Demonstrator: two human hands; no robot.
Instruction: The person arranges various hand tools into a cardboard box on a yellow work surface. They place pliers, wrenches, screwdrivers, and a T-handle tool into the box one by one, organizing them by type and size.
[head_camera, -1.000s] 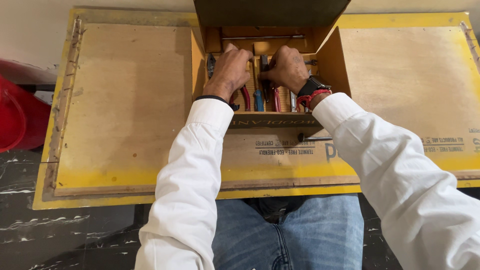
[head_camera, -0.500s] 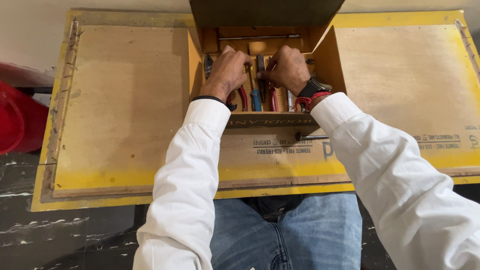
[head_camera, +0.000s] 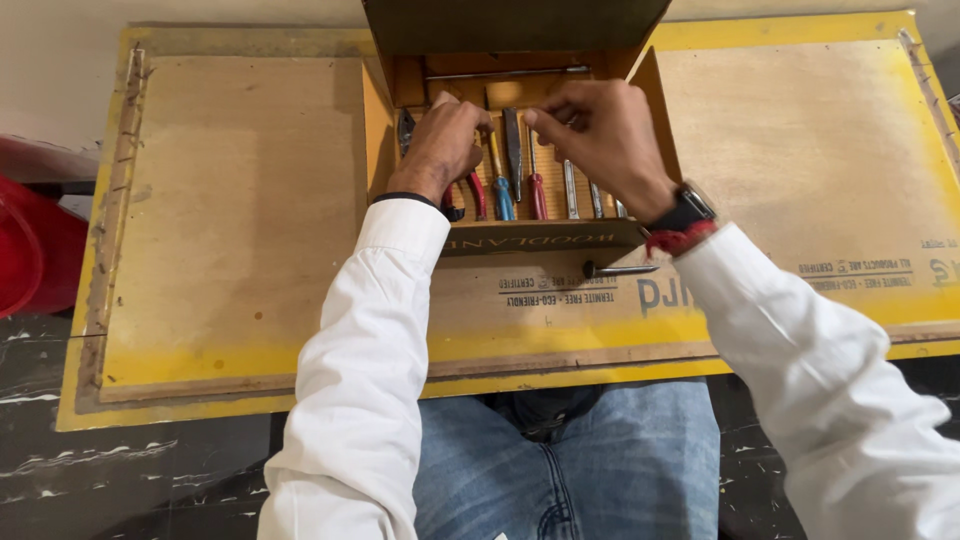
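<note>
Both hands were inside the open box (head_camera: 515, 235) at the far edge of the board (head_camera: 240, 230), sorting through a row of tools laid side by side. The left hand (head_camera: 445, 150) rested curled over the red-handled tools at the box's left end; whether it gripped anything could not be told. The right hand (head_camera: 600, 135) hovered above the row, thumb and forefinger pinched together near the tip of a dark tool (head_camera: 512, 145), though it was unclear whether they clamped it. The step looked like picking out or straightening one tool; the next move would call for a clean lift without disturbing the blue driver (head_camera: 503, 190) and red driver (head_camera: 537, 190) just beside it. A loose bit (head_camera: 618, 269) lay on the board just in front of the box. The board was bare plywood with yellow edges, resting over a dark marbled floor; a red object (head_camera: 30, 240) stood off its left edge.
</note>
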